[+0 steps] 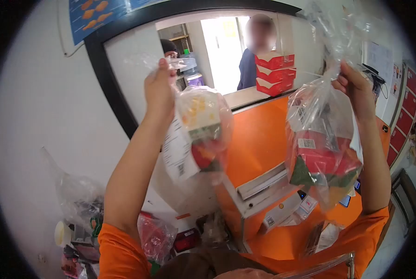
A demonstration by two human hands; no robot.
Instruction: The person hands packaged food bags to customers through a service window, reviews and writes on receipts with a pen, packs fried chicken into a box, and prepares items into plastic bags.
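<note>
My left hand (160,90) is raised on the left, fingers closed round the gathered neck of a clear plastic bag (203,121). Inside that bag shows a white, green and red food package, and a printed receipt (181,151) hangs along its side. On the right, my right hand (355,86) pinches the twisted top of a second clear plastic bag (324,144). A red, white and green package with a square printed code shows through it. Both bags hang in the air in front of the orange counter (257,135).
Several red-and-white boxes (276,74) are stacked on the window ledge. A person in dark blue (249,69) stands beyond the window, with another person partly hidden at left. Papers (287,211) lie on the counter. Plastic bags (154,235) sit at lower left; red lockers (405,109) stand at right.
</note>
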